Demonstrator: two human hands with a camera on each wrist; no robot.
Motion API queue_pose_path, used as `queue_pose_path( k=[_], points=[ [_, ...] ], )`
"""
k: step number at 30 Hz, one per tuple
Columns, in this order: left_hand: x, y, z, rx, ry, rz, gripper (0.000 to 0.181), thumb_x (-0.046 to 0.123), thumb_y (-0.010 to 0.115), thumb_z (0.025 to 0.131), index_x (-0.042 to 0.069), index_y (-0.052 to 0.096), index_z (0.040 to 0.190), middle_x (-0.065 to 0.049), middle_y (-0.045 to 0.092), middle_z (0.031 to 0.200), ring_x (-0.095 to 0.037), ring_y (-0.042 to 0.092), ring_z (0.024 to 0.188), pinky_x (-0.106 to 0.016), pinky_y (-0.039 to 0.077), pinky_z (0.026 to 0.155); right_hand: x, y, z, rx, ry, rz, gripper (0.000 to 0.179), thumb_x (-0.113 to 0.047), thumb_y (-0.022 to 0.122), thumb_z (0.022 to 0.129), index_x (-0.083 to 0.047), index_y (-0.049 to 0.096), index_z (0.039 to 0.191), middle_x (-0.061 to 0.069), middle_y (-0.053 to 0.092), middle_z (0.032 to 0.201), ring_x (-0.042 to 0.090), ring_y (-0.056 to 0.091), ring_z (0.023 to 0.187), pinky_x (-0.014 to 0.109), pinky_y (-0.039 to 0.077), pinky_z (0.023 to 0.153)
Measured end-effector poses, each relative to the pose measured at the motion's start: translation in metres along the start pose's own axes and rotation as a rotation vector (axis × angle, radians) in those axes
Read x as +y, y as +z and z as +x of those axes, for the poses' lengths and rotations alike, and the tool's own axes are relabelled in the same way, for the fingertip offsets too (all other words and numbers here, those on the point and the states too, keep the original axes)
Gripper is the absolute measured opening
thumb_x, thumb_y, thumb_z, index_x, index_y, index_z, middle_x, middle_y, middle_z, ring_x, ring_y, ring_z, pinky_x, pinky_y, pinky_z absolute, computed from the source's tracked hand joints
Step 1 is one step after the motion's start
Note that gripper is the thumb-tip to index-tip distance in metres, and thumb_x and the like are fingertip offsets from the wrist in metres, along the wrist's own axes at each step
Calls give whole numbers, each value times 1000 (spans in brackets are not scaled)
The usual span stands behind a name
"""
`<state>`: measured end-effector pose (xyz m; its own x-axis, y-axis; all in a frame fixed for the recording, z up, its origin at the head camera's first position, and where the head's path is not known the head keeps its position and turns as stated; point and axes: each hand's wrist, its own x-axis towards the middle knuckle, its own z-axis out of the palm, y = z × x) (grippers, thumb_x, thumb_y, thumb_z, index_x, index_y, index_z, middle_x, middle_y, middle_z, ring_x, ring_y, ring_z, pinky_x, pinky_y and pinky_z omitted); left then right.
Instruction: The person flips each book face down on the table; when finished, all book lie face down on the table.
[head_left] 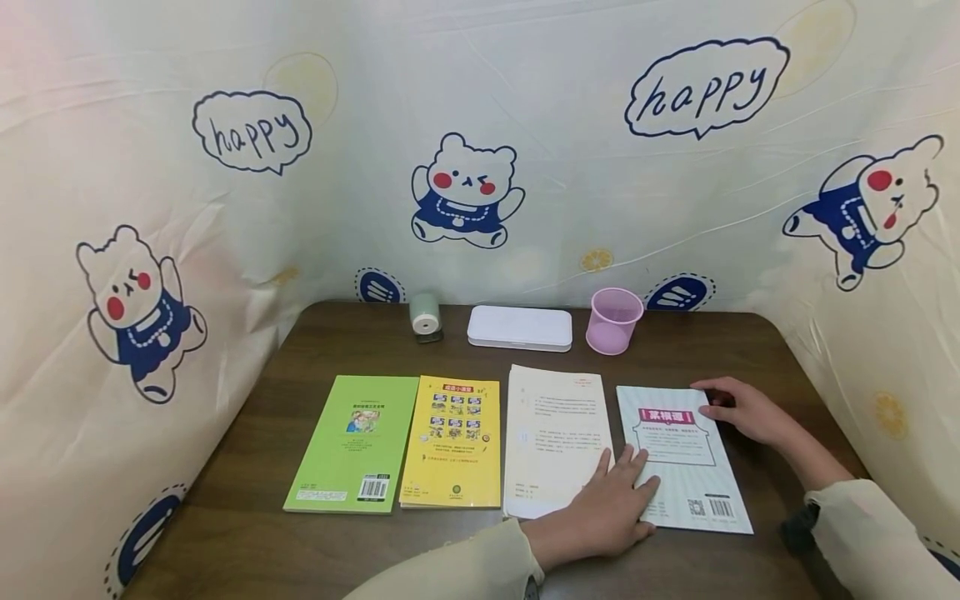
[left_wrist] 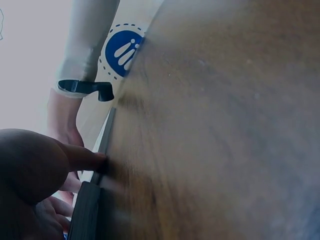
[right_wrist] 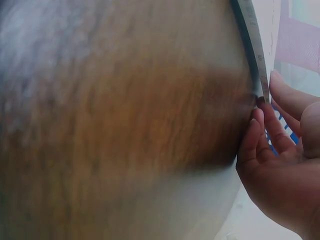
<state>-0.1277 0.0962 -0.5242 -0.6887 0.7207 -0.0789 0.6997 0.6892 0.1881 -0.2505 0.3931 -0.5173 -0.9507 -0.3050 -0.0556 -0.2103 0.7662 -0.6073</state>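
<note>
Four books lie in a row on the dark wooden table. The rightmost, a light blue book (head_left: 678, 492) with a pink title block, has a hand at each side. My right hand (head_left: 746, 410) pinches its upper right corner, thumb over the cover and fingers at the edge; the right wrist view shows thumb and fingertips (right_wrist: 272, 117) around the book's edge. My left hand (head_left: 600, 512) lies with fingers spread over the lower left of this book and the neighbouring white book (head_left: 558, 442). In the left wrist view, the left thumb (left_wrist: 85, 157) touches a book's bottom edge.
Farther left lie a yellow book (head_left: 452, 450) and a green book (head_left: 356, 458). Along the table's back stand a small green-and-white device (head_left: 424, 315), a white flat case (head_left: 519, 327) and a pink cup (head_left: 611, 325). A printed cloth (head_left: 337, 225) hangs behind and at both sides.
</note>
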Motion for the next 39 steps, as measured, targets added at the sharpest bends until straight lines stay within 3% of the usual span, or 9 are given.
queue_pose_path(
  k=[6,22,31,39],
  points=[
    [0,0,-1,6,0,-16,62,49,59,102,21,47,156,-6,23,171,-23,15,159,-45,17,129,0,1,2,2,7,-14,45,-18,72,97,0,62,137,24,59,126,31,55,100,40,47,82],
    [-1,-1,-1,17,2,-21,62,48,62,101,20,49,155,-5,25,170,-23,18,158,-44,18,128,0,6,3,7,46,-15,47,-22,73,97,-1,62,138,29,55,132,36,53,104,50,49,87],
    [-5,0,0,25,-17,-119,66,52,63,99,21,47,156,-2,27,170,-20,18,158,-43,16,129,-1,9,4,30,30,-42,47,-19,73,97,1,62,137,29,57,130,39,56,106,55,51,88],
    [-14,-5,-6,86,-17,-185,70,51,63,100,20,42,159,-3,27,170,-23,19,158,-42,27,126,-19,14,0,11,29,-161,56,-25,75,94,4,59,140,32,55,129,47,58,110,65,53,89]
  ],
)
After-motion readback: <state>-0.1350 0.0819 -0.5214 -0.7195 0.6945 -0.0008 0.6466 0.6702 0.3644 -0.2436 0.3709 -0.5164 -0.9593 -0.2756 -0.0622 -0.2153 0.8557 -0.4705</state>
